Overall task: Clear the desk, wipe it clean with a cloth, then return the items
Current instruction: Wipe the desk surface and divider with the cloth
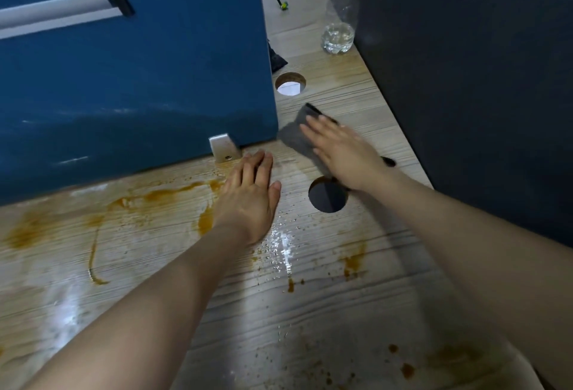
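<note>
Fingers (313, 129) of my right hand (344, 153) lie straight and flat on the grey cloth (296, 138), pressing it to the desk (341, 312) between two cable holes, while my left hand (251, 191) rests open, palm down, beside the blue panel (139, 79). I judge the cloth soft, light and limp, best driven under a flat palm or pinched at its far corner. Much of it hides under my hand, so I cannot tell how wet it is, and the bottle (339, 14) is cut off above.

Bare arms, nothing worn

From my seat I see the left hand (248, 191) and right hand (341, 150) without gloves, rings or watch; behind each hand the forearm runs bare, no sleeve in view.
</note>
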A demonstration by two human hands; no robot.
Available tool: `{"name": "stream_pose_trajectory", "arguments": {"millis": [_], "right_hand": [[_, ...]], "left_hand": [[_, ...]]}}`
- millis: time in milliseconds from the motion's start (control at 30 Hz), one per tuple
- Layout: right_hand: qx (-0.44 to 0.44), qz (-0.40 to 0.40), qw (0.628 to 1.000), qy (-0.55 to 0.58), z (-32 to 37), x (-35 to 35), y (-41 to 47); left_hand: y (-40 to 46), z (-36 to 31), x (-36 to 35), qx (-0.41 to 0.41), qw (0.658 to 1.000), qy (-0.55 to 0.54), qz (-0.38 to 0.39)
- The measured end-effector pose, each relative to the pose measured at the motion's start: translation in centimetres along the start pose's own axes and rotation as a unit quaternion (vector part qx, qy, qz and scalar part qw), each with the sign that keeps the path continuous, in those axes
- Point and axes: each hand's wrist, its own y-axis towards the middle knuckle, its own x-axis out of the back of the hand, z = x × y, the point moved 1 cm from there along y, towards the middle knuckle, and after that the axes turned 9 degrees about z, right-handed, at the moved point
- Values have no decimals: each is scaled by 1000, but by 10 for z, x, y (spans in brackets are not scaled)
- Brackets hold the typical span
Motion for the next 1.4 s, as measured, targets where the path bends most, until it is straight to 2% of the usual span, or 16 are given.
{"name": "stream_pose_trajectory", "arguments": {"millis": [133, 233, 400, 500, 567, 633, 733, 833, 900, 967, 1067, 1133, 1300, 1400], "right_hand": [[-134, -20, 991, 3, -49, 13, 16], [-188, -40, 981, 3, -31, 15, 45], [-91, -1, 996, -2, 21, 5, 51], [-14, 12, 1000, -16, 23, -1, 18], [7, 22, 999, -27, 6, -3, -11], [-29, 28, 999, -25, -19, 1, -29], [-150, 32, 988, 4, -46, 9, -26], [-214, 19, 977, 3, -31, 8, -11], [-178, 32, 983, 4, -8, 5, -9], [-106, 47, 993, 0, 11, -1, -22], [-33, 63, 997, -1, 9, -9, -54], [-53, 70, 996, 30, -9, -7, -64], [-215, 38, 975, 49, -23, 4, -24], [-201, 35, 978, 36, 12, -2, -12]], "left_hand": [[1, 2, -2, -1, 1000, 7, -7], [1, 2, -4, 2, 1000, 4, -10], [2, 1, -3, 1, 1000, 3, -4], [2, 0, -3, 2, 1000, 2, -1], [2, 1, -3, 1, 1000, 1, 2], [2, 2, -3, 1, 1000, 3, 2], [2, 4, -4, 2, 1000, 7, -8], [2, 3, -5, -1, 1000, 12, -15], [1, 3, -5, 3, 1000, 7, -13], [1, 1, -3, 3, 1000, 1, -9], [1, 0, -2, 3, 1000, -5, -1], [1, 0, -1, 3, 1000, -8, 3], [1, 2, -3, 5, 1000, -2, -4], [1, 2, -3, 2, 1000, -1, 3]]}}
